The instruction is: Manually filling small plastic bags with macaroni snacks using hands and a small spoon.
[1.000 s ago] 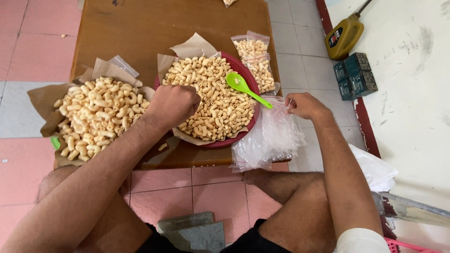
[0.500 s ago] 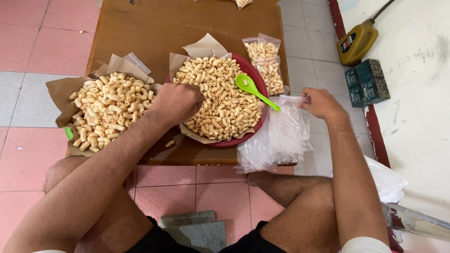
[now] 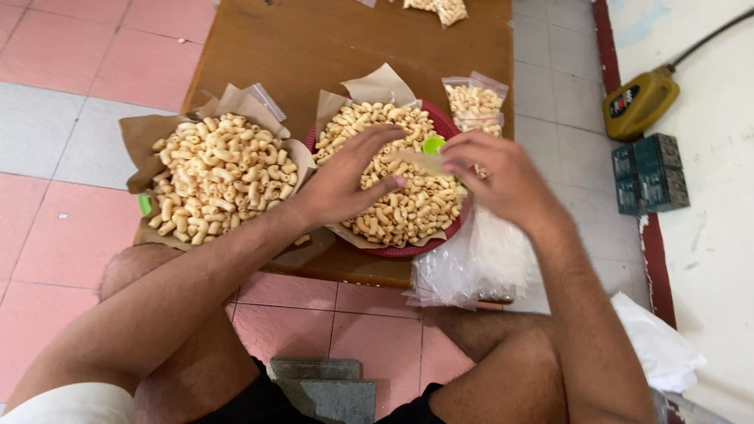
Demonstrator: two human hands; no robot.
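While held low over the red tray [image 3: 452, 126], left hand [image 3: 345, 177] spread flat above the heaped curled snacks [image 3: 393, 196], fingers [image 3: 385, 137] loose and released, grasping nothing, fingertips just brushing the top of the pile. Right hand [image 3: 503, 177] just beside it at centre right, fingers pinched on the pale handle of a green plastic scoop [image 3: 430, 148], bowl of the scoop peeking out between the two hands over the snacks. Beneath the right wrist, at lower centre, a crinkled clear plastic bag [image 3: 471, 271] draped off the near edge of the desk [image 3: 330, 47], glossy and limp. Brown paper lining [image 3: 377, 85] under the snacks, stiff and creased, corners sticking up. To the left, a second heap of the same pale, ridged, elbow-shaped pieces [image 3: 216, 177] on more brown paper, partly hiding a green rim. Farther up, at upper centre right, small sealed clear packets of snacks [image 3: 475, 106] on smooth brown wood. Beyond the desk, pink and grey floor tiles [image 3: 71, 63]; at far right, a yellow jug [image 3: 640, 102] and dark green boxes [image 3: 648, 173] against the white wall.
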